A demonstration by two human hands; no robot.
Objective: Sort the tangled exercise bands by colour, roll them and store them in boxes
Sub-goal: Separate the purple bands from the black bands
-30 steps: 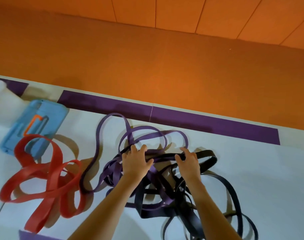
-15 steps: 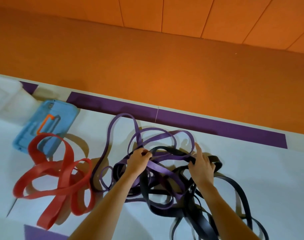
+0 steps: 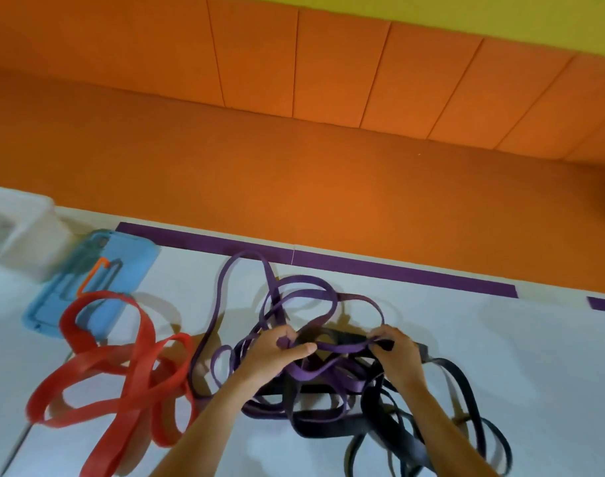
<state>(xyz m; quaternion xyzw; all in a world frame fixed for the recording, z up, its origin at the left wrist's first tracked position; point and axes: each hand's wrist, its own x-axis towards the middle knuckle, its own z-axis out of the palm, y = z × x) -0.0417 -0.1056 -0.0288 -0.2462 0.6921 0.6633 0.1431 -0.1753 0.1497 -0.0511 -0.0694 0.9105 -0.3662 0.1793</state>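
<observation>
Since the earlier frame, the right hand has closed and now pinches a flat purple rubber band. The left hand grips the same strand, stretched between them. Flat black rubber bands lie tangled under this strand. Wide red rubber bands lie left of it on the white table.

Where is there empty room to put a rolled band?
Bare white tabletop lies right of the black rubber bands, below the purple tape stripe. The middle is crowded with tangled purple bands, the left with red bands.
</observation>
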